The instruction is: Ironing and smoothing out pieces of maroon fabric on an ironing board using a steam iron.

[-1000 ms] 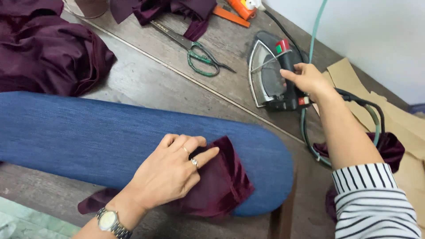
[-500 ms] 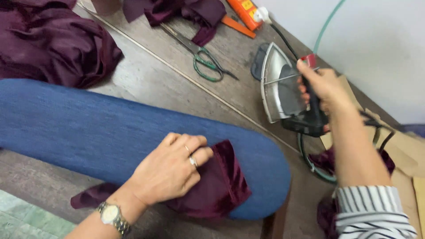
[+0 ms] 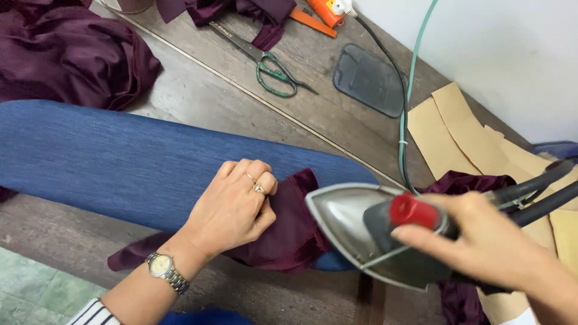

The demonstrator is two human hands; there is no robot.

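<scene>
Left hand (image 3: 236, 207) flat, fingers curled, pinning maroon cloth (image 3: 289, 232) at board (image 3: 120, 162) tip. Right hand (image 3: 487, 247) gripping iron (image 3: 361, 232), poised beside cloth, seemingly not yet pressing. Ironing looks barely begun.

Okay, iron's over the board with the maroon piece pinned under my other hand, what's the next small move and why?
Probably lower the iron onto the maroon fabric piece: the right hand holds it beside the cloth, while the left hand presses that cloth flat on the blue ironing board.
</scene>
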